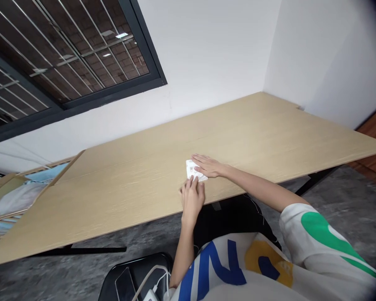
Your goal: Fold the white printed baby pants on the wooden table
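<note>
A small white piece of paper (190,166) with faint dark printing lies on the wooden tabletop, near its front edge. My right hand (208,166) rests flat over its right side, fingers stretched out towards the left and covering part of it. Below it, my left hand (192,195) has its fingers bent and closed at the paper's near edge. The left fingertips touch that edge, and the knuckles partly hide the grip. Whether the paper is a single sheet, folded or a flat packet, I cannot tell.
The light wooden table (138,175) stretches wide to both sides. A barred window (81,50) is in the wall behind. At the left stands a wooden-framed box (40,175) with bluish and white contents. A black chair (113,278) holds a phone (125,286) and white cables.
</note>
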### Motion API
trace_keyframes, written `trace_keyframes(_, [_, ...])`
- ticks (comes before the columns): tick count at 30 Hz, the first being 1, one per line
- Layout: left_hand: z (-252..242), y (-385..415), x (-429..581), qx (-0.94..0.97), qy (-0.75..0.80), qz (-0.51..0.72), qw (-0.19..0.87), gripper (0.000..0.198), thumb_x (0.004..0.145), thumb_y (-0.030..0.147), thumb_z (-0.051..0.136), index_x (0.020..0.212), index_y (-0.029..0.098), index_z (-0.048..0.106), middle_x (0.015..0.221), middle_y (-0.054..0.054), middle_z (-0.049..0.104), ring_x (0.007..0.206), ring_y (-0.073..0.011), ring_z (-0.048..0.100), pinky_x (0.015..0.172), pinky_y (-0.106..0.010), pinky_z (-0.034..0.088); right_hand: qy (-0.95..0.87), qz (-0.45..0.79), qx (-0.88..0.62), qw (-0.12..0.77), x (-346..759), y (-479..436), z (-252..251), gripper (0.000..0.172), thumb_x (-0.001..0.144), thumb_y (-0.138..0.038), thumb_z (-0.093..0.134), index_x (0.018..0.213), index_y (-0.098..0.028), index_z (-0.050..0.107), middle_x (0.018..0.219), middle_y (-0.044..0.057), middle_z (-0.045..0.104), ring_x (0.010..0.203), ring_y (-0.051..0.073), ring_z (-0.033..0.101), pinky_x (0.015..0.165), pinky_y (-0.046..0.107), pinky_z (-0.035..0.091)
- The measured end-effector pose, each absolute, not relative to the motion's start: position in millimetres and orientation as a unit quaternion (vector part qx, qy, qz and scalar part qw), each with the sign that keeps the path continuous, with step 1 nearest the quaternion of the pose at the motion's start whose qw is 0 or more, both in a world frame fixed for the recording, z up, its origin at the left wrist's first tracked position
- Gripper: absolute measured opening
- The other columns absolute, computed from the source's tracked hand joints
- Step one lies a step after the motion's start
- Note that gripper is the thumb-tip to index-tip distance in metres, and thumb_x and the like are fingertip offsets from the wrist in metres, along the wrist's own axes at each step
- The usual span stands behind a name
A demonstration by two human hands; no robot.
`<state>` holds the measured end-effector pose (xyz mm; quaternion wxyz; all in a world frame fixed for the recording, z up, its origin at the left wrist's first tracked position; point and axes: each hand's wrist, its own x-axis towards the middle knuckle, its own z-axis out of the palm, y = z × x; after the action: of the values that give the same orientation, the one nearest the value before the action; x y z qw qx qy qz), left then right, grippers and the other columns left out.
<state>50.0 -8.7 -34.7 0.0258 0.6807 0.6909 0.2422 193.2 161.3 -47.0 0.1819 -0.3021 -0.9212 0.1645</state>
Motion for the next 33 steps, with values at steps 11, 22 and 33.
trace_keyframes(11, [-20.6, 30.2, 20.2, 0.604, 0.746, 0.263, 0.095, 0.032, 0.098, 0.046, 0.051, 0.089, 0.018, 0.065, 0.096, -0.016, 0.074, 0.100, -0.0339, 0.069, 0.096, -0.050, 0.045, -0.897, 0.058, -0.390, 0.197, 194.0, 139.7, -16.5, 0.042, 0.101, -0.035, 0.049, 0.135, -0.013, 0.059, 0.137, 0.020, 0.057, 0.126, 0.035, 0.049, 0.107, 0.050, 0.039])
trace_keyframes(22, [-14.9, -7.8, 84.8, 0.730, 0.537, 0.311, 0.287, 0.017, 0.095, 0.037, 0.058, 0.091, 0.021, 0.060, 0.091, -0.002, 0.070, 0.084, -0.0169, 0.064, 0.078, -0.029, 0.049, -0.806, 0.171, -0.493, 0.281, 307.9, 47.1, 1.2, 0.011, 0.093, -0.032, 0.053, 0.098, -0.023, 0.056, 0.096, 0.007, 0.068, 0.092, 0.025, 0.063, 0.084, 0.038, 0.048])
trace_keyframes(33, [-10.8, -60.3, 219.0, 0.776, 0.171, 0.376, 0.476, 0.052, 0.076, 0.056, 0.084, 0.108, 0.019, 0.066, 0.123, -0.012, 0.074, 0.114, -0.0247, 0.069, 0.105, -0.038, 0.052, -0.551, 0.191, -0.667, 0.463, 447.4, -99.8, 14.5, 0.047, 0.080, -0.062, 0.073, 0.116, -0.032, 0.066, 0.079, 0.005, 0.071, 0.049, 0.023, 0.055, 0.043, 0.038, 0.045])
